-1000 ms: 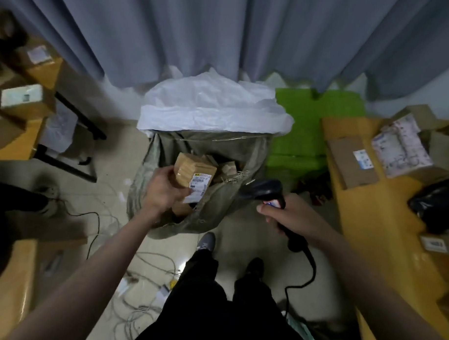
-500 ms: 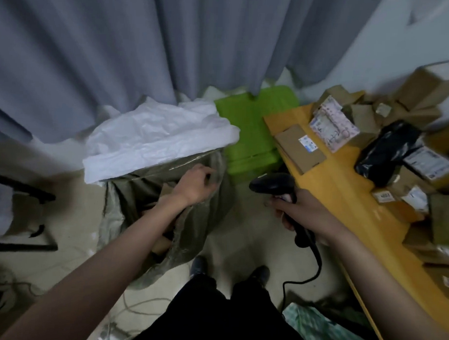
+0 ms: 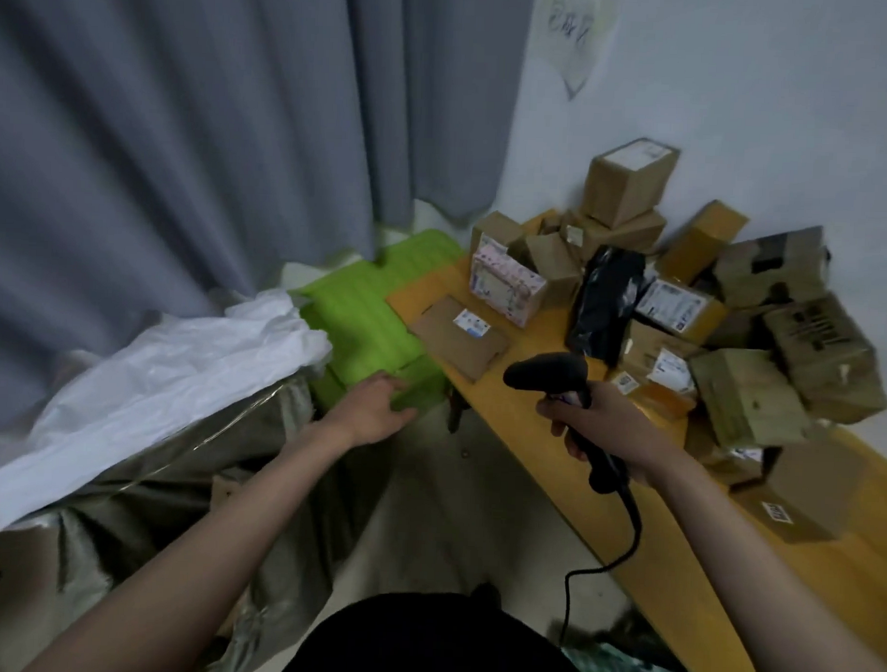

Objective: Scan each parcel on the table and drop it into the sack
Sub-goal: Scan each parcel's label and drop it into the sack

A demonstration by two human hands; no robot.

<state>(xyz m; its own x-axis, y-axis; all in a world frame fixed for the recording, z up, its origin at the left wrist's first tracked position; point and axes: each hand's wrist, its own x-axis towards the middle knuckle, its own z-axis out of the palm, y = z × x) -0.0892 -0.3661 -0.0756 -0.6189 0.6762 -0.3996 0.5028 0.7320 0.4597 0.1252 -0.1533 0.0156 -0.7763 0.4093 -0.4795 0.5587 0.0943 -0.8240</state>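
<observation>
Head camera: parcels crowd a yellow wooden table (image 3: 539,419) along a pale wall, most of them brown cartons with white shipping labels whose print is too blurred to read. A flat cardboard mailer (image 3: 461,339) with a small blue-and-white label lies nearest the table's end; behind it stands a pink-patterned box (image 3: 506,282), a black plastic mailer bag (image 3: 606,303) and a labelled carton (image 3: 676,303), with a taller carton (image 3: 630,184) topping the pile. Faint scribbling marks the wall above. To the left, the grey-green sack (image 3: 185,477) stands open on the floor, a white plastic liner (image 3: 168,376) draped over its far rim, before grey curtains (image 3: 212,126). A green padded block (image 3: 366,323) sits between sack and table. The left hand (image 3: 373,408) reaches with fingers loosely spread and holds nothing, in front of the green block and short of the table. The right hand (image 3: 599,416) grips the handle of a black corded barcode scanner (image 3: 551,372), its head aimed left over the table edge.
</observation>
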